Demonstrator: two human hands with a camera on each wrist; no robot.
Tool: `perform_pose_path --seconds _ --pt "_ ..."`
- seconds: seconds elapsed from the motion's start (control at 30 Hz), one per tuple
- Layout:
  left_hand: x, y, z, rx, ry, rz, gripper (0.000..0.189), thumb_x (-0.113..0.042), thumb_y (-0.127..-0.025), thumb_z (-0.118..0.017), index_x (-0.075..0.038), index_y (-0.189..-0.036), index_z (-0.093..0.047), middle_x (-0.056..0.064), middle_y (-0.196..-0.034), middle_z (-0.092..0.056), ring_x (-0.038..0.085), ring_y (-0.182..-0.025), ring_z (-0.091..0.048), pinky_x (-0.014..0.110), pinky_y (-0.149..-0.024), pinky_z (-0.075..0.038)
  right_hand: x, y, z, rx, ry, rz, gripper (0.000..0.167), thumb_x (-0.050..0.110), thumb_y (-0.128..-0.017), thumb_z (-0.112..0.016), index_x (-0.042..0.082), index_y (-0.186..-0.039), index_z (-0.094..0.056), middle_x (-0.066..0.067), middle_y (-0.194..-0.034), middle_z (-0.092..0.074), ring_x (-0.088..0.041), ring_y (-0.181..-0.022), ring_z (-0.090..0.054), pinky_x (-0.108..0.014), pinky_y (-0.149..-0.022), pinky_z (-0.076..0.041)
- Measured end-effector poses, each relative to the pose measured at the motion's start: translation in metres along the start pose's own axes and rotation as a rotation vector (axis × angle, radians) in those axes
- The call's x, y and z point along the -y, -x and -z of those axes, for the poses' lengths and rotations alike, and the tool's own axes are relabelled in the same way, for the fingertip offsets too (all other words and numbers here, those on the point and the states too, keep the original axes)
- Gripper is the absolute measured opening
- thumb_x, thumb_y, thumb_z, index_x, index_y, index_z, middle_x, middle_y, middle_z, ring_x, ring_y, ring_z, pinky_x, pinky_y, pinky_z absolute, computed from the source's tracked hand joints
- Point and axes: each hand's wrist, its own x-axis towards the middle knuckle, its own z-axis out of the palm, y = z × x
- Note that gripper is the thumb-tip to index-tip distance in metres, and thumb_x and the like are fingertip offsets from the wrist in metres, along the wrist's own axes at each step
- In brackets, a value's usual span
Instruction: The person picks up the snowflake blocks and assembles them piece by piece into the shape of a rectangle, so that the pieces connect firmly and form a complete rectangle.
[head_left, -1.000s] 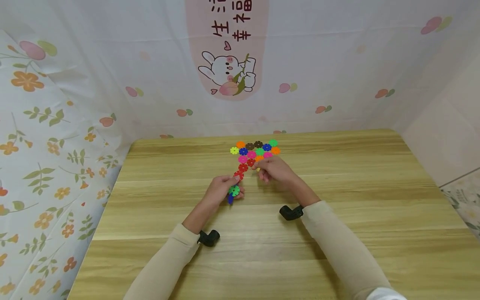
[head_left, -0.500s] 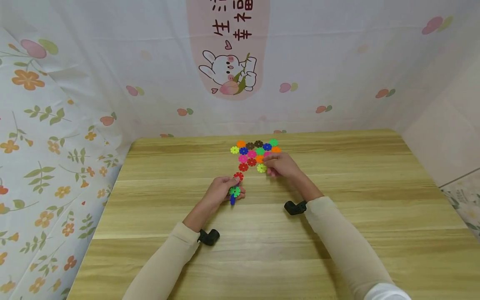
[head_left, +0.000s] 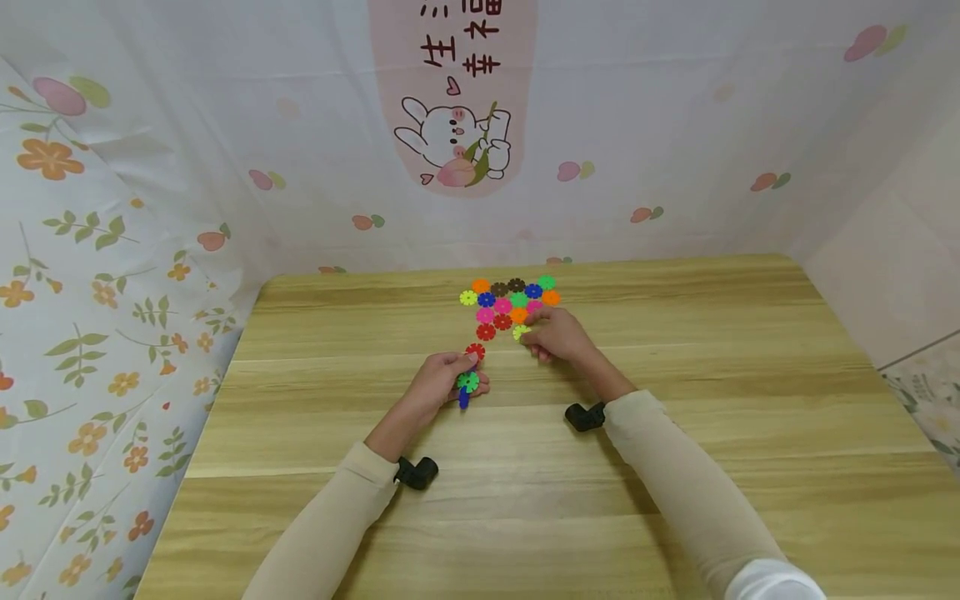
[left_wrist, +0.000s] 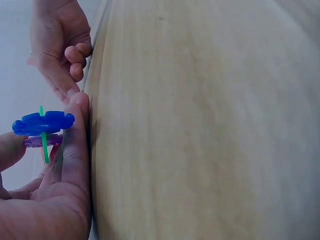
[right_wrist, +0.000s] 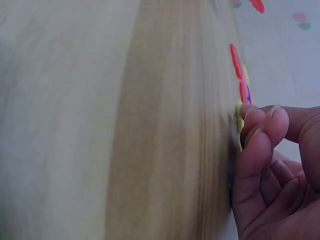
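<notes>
My left hand [head_left: 441,385] holds a small joined string of plastic snowflake discs between thumb and fingers. On it I see a red disc [head_left: 476,352], a green disc [head_left: 468,382], a blue disc [left_wrist: 44,123] set crosswise and a purple disc [left_wrist: 42,141]. My right hand [head_left: 558,335] is low over the table, its fingertips right at the edge of a yellow-green snowflake disc [head_left: 520,332]. Whether the fingers pinch that disc I cannot tell. Behind it a flat patch of discs includes two dark red ones [head_left: 486,332], an orange one [head_left: 518,315] and a pink one [head_left: 485,316].
At the patch's far side lie brown [head_left: 516,285], blue [head_left: 533,291], green [head_left: 547,282] and orange discs. The wooden table [head_left: 480,517] meets a patterned cloth [head_left: 315,167] at its back edge. Each wrist carries a black camera mount [head_left: 417,473].
My right hand has drawn back from the dark red discs and come to the yellow-green disc, uncovering part of it. The left hand stays almost still with its joined discs.
</notes>
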Motion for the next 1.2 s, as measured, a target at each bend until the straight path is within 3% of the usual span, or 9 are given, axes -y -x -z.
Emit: perform_pose_path --seconds 0.33,0.47,0.6,0.87,1.2 --pt "-0.001 0.000 -0.003 -0.042 0.059 0.016 0.036 -0.021 -0.104 -0.046 0.010 -0.117 -0.060 0.020 -0.095 -0.071 0.023 -0.082 -0.073 0.033 -0.078 -0.059 0.004 -0.002 -0.003 0.039 0.093 -0.022 0.030 0.008 -0.089 -0.068 -0.003 -0.115 -0.055 -0.006 -0.061 -0.058 -0.012 -0.043 -0.048 -0.022 -0.044 -0.047" --pt "0.001 0.000 -0.004 -0.055 0.066 0.007 0.038 -0.022 -0.105 -0.045 0.012 -0.112 -0.061 0.020 -0.090 -0.072 0.023 -0.077 -0.073 0.034 -0.075 -0.060 0.005 0.000 -0.001 0.080 0.078 -0.037 0.021 0.008 -0.090 -0.067 -0.003 -0.104 -0.055 -0.005 -0.059 -0.056 -0.011 -0.042 -0.048 -0.021 -0.044 -0.046" --pt "0.000 0.000 -0.005 -0.022 0.098 0.002 0.041 -0.019 -0.106 -0.040 0.017 -0.108 -0.059 0.019 -0.082 -0.070 0.021 -0.070 -0.072 0.035 -0.073 -0.060 0.003 0.001 0.002 0.111 0.060 -0.018 0.012 0.010 -0.092 -0.065 0.000 -0.090 -0.057 -0.003 -0.056 -0.056 -0.010 -0.041 -0.047 -0.021 -0.043 -0.045" --pt "-0.001 0.000 -0.005 -0.006 0.055 0.002 0.037 -0.015 -0.105 -0.039 0.016 -0.111 -0.059 0.014 -0.077 -0.069 0.020 -0.065 -0.070 0.033 -0.069 -0.061 0.003 0.006 0.006 0.150 0.048 0.013 0.023 0.017 -0.096 -0.059 0.005 -0.077 -0.056 -0.003 -0.058 -0.058 -0.011 -0.043 -0.047 -0.022 -0.044 -0.043" --pt "-0.007 0.003 -0.006 -0.013 0.023 0.003 0.032 -0.013 -0.100 -0.039 0.012 -0.098 -0.059 0.009 -0.072 -0.064 0.016 -0.062 -0.066 0.026 -0.063 -0.059 0.013 0.009 0.003 0.176 -0.012 0.073 0.023 0.021 -0.097 -0.056 0.002 -0.084 -0.056 -0.006 -0.062 -0.060 -0.017 -0.046 -0.050 -0.028 -0.047 -0.047"
